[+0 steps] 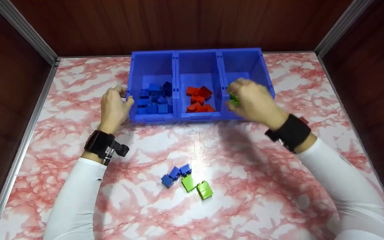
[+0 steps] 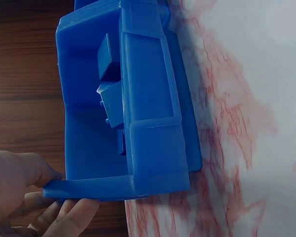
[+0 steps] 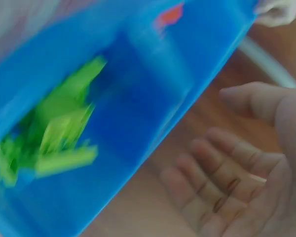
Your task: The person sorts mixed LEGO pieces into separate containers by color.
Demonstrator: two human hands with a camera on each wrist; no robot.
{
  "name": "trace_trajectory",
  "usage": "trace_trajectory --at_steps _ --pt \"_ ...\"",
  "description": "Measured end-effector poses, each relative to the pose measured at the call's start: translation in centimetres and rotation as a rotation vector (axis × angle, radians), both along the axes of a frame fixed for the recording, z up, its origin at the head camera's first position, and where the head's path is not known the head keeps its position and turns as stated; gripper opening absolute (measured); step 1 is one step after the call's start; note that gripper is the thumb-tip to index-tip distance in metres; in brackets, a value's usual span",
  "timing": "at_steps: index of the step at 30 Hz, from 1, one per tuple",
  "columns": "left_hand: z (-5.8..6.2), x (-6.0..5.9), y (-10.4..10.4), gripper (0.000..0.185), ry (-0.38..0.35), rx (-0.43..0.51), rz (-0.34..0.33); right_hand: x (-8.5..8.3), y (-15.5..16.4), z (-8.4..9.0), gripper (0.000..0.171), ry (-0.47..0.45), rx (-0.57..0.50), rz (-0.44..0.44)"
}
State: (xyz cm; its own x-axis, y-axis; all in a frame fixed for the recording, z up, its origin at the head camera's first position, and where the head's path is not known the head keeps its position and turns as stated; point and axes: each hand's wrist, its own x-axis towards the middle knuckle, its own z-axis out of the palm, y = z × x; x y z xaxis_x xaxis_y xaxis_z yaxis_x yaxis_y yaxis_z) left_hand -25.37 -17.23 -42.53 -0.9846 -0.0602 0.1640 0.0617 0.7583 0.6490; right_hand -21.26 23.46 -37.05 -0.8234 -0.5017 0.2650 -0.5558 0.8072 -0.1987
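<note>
My left hand (image 1: pixel 113 108) grips the left wall of a blue three-compartment bin (image 1: pixel 198 116), thumb inside and fingers outside in the left wrist view. Over the right compartment is my right hand (image 1: pixel 257 103), blurred; in the right wrist view its fingers (image 3: pixel 222 173) are spread with nothing between them. Green toy bricks (image 3: pixel 64 123) lie in that compartment, partly covered by the hand in the head view. Red bricks (image 1: pixel 197 99) fill the front of the middle one, blue bricks (image 1: pixel 152 108) the left one.
On the marbled table (image 1: pixel 145 213), nearer the body, lie three blue bricks (image 1: pixel 167 180) and some green bricks (image 1: pixel 205 190). A brown wooden panel (image 1: pixel 195 23) stands behind the bin, with side panels left and right. A small red thing (image 1: pixel 303 120) shows beside the right wristband.
</note>
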Motion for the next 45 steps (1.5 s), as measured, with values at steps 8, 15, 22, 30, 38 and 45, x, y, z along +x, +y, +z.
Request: trace_trajectory --at_steps 8,15,22,30,38,45 --pt "0.1 0.0 -0.1 0.033 0.004 0.005 -0.003 6.3 -3.6 -2.6 0.035 -0.058 0.048 0.44" --pt "0.1 0.0 0.0 0.033 0.002 0.002 -0.001 10.0 -5.2 -5.8 0.037 -0.064 0.136 0.637" --pt "0.2 0.1 0.0 0.032 -0.001 -0.001 0.005 12.2 -6.4 -8.3 0.041 -0.168 0.16 0.737" --pt "0.1 0.1 0.0 0.032 0.0 0.002 0.004 13.0 -6.9 -9.7 0.03 -0.235 0.181 0.777" --pt "0.1 0.1 0.0 0.033 -0.003 -0.002 -0.001 12.5 -6.6 -9.3 0.019 -0.257 0.164 0.754" --pt "0.2 0.1 0.0 0.033 -0.008 -0.006 0.003 10.9 -5.2 -7.3 0.018 -0.238 0.112 0.662"
